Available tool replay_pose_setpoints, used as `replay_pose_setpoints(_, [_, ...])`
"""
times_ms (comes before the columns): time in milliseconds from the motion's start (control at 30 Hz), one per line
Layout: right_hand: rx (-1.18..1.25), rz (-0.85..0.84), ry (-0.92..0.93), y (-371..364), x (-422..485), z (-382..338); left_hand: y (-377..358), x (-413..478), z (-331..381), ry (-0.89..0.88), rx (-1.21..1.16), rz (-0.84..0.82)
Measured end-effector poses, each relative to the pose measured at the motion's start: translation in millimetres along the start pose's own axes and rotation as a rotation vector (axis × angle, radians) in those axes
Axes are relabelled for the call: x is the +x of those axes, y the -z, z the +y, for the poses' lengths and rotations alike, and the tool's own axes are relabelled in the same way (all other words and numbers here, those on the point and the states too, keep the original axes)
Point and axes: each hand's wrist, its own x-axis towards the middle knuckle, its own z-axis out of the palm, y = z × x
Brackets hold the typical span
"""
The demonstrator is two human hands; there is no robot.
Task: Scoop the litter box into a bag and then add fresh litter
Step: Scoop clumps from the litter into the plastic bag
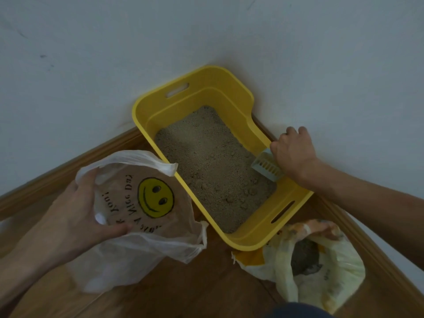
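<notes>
A yellow litter box (pixel 241 241) stands in the wall corner, filled with tan litter (pixel 215 171) that has several clumps near its front end. My right hand (pixel 294 154) grips the handle of a pale slotted scoop (pixel 266 167), whose head hangs over the litter by the box's right wall. My left hand (pixel 80 216) holds open a clear plastic bag with a yellow smiley face (pixel 156 197), left of the box on the floor.
A second plastic bag (pixel 321 262), yellowish with dark granules inside, lies open on the wooden floor (pixel 206 288) at the box's front right. White walls (pixel 91 65) and a wooden skirting board close in the corner behind and to the right.
</notes>
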Motion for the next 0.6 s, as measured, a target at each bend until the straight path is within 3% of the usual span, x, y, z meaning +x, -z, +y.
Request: replay_pose_setpoints(600, [0.126, -0.055, 0.054, -42.8, 22.0, -1.1, 0.9, -2.3, 4.4, -0.012, 0.025, 0.003])
